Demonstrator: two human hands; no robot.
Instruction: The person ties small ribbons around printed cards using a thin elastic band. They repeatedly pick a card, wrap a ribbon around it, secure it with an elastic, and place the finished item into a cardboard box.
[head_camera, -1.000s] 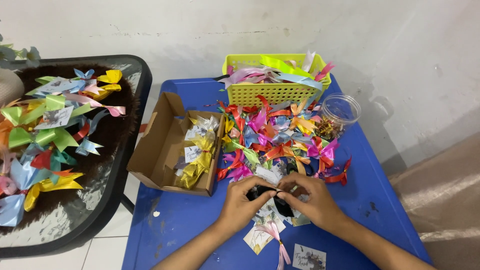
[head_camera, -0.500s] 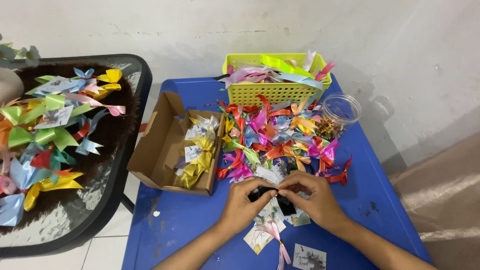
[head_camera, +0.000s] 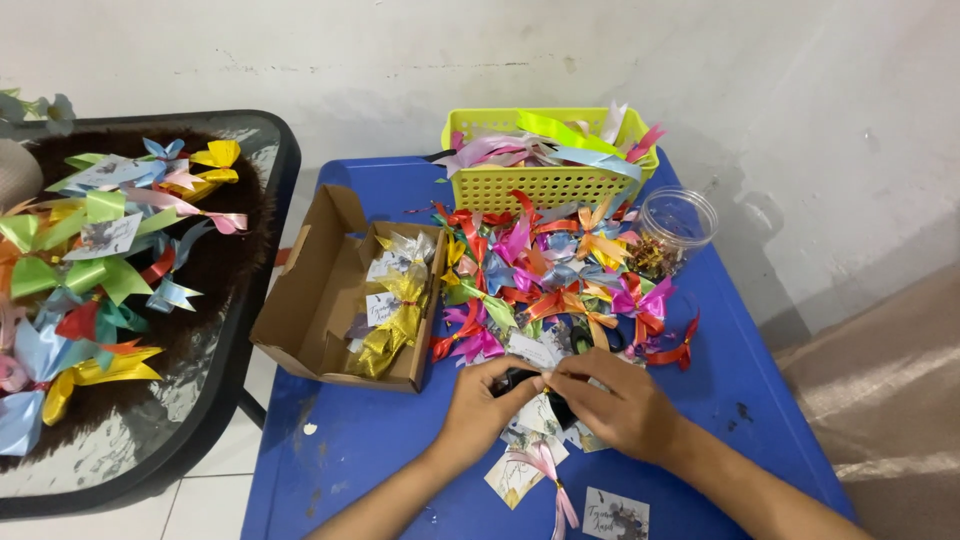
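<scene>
A small dark object is pinched between the left hand and right hand, both clenched on it, held steady above 2 paper tags on the blue table.

There is just one camera, worn on the person's head. It looks forward and down from close above the near edge of the blue plastic desk. The far edge, by the white wall, sits high in the picture. A round black glass desk shows past the left edge.
</scene>
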